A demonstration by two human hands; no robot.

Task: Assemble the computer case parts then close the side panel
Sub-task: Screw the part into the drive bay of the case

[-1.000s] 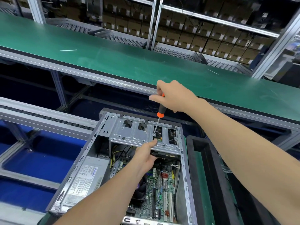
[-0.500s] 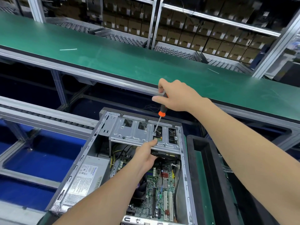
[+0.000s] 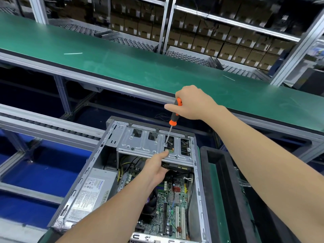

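Gripping screwdriver [image 3: 173,118] in right hand [image 3: 191,104], left hand [image 3: 156,165] forefinger bracing drive cage [image 3: 140,146] (other fingers hidden, grip unclear). Keep tip square, press down.

My right arm comes in from the lower right and stretches forward past the drive cage [image 3: 140,144], forearm bare, wrist nearly straight. The right hand [image 3: 191,102] sits above the cage's far right part, fingers curled round the handle of a screwdriver [image 3: 172,118], the forefinger stuck out to the left. My left arm rises from the bottom edge toward the cage's near side. The left hand [image 3: 156,165] holds the cage's front edge: one digit lies straight on the top, just beside the screwdriver's tip, and the rest tuck underneath, out of my sight.
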